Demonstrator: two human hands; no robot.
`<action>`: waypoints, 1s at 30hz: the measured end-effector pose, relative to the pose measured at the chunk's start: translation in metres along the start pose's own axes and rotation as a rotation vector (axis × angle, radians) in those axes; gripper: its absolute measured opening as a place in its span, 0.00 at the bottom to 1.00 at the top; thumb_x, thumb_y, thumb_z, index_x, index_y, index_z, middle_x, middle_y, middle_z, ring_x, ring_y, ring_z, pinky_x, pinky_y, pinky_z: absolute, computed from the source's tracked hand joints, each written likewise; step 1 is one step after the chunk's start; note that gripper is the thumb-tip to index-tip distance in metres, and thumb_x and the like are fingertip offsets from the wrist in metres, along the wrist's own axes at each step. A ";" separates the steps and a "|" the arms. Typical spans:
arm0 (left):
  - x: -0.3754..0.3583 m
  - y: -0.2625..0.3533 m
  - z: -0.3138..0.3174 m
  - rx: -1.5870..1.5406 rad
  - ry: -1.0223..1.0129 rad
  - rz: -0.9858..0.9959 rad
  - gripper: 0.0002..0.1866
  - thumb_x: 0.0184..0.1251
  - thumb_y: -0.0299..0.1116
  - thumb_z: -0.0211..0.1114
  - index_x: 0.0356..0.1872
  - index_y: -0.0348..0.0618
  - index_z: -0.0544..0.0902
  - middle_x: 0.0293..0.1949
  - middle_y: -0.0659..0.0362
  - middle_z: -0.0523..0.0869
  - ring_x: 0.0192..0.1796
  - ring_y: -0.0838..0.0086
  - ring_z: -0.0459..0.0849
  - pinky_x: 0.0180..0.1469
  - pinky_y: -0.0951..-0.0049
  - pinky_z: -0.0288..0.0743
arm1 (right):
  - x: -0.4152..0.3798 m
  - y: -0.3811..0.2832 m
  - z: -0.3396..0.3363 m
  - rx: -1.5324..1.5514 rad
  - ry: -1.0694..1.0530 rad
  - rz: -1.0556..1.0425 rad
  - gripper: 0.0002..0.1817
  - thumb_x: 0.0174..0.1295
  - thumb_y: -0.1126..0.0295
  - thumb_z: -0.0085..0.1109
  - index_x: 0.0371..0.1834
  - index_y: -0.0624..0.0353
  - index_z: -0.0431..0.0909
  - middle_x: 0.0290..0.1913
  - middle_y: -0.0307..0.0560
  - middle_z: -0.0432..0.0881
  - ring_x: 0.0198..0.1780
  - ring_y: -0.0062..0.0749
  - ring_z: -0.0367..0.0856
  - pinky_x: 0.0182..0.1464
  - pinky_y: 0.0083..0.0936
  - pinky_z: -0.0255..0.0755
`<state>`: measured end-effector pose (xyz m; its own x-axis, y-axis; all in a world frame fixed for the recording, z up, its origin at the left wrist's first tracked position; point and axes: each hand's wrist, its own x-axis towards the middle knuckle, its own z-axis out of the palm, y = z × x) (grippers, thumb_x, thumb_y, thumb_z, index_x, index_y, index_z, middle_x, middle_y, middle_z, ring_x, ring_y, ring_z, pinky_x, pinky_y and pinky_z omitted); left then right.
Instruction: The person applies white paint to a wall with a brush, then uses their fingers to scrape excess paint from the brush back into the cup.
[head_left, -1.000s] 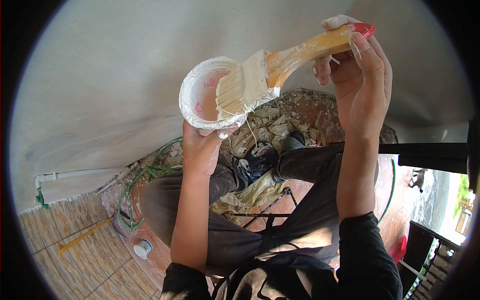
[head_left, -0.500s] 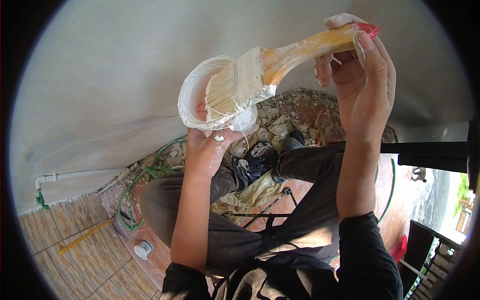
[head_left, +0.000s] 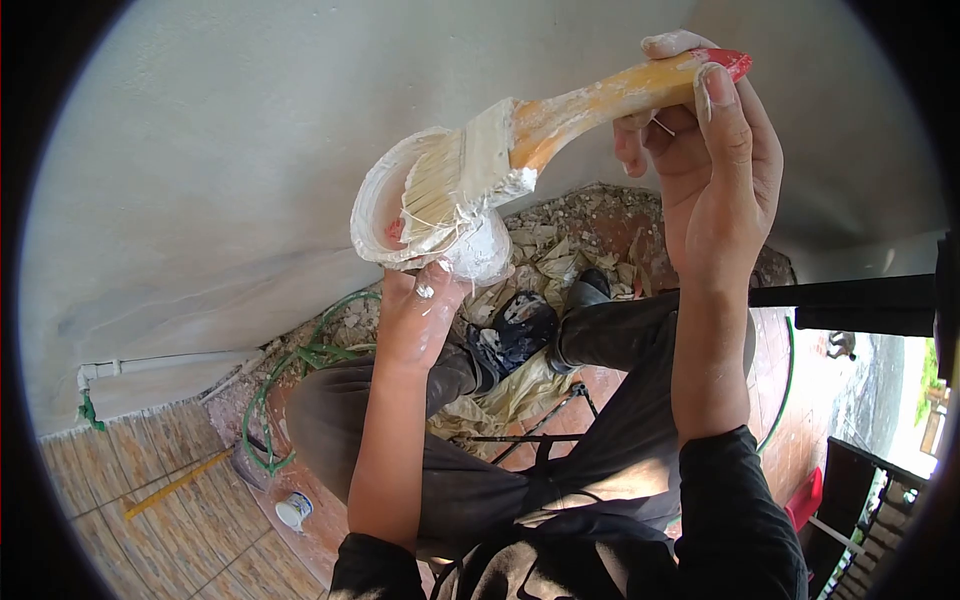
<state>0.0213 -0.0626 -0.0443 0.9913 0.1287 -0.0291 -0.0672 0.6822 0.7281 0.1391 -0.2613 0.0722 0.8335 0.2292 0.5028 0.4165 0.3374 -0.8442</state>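
Wide wooden paintbrush (head_left: 520,135) with a yellow handle and red tip rests its pale bristles on the rim of the small white plastic cup (head_left: 400,215), likely so extra paint wipes off. The right hand (head_left: 715,170) wraps tight around the handle. The left hand (head_left: 420,315) holds the tilted cup from below. Both are messy with white paint, up near the grey wall (head_left: 250,150). Far below lie a green hose (head_left: 300,355) and brown floor tiles (head_left: 150,470).

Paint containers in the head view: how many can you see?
2. One paint-coated cup is held up in the left hand, with the brush at its rim. A small tub lies on the floor far below. Others may be hidden.
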 end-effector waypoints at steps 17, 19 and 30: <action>0.001 0.010 -0.002 -0.069 0.062 0.152 0.41 0.62 0.49 0.69 0.71 0.45 0.59 0.68 0.55 0.67 0.70 0.60 0.66 0.72 0.52 0.57 | 0.012 0.016 -0.017 0.451 0.328 0.141 0.20 0.72 0.62 0.40 0.53 0.70 0.68 0.35 0.50 0.74 0.36 0.31 0.72 0.39 0.27 0.65; 0.002 0.014 0.002 -0.041 0.075 0.153 0.45 0.58 0.56 0.68 0.71 0.46 0.59 0.67 0.55 0.68 0.69 0.59 0.67 0.72 0.49 0.57 | 0.013 0.015 -0.019 0.417 0.348 0.135 0.20 0.72 0.62 0.39 0.53 0.70 0.69 0.36 0.50 0.74 0.36 0.31 0.72 0.39 0.27 0.65; -0.001 0.017 0.006 -0.056 0.033 0.122 0.53 0.46 0.75 0.63 0.72 0.60 0.56 0.65 0.51 0.68 0.64 0.50 0.71 0.52 0.32 0.75 | 0.013 0.016 -0.021 0.408 0.357 0.139 0.21 0.72 0.60 0.40 0.53 0.69 0.68 0.36 0.49 0.73 0.37 0.31 0.73 0.41 0.27 0.67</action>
<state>0.0194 -0.0557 -0.0277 0.9711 0.2363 0.0338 -0.1941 0.6991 0.6881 0.1644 -0.2721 0.0608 0.9712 -0.0030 0.2381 0.1790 0.6687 -0.7217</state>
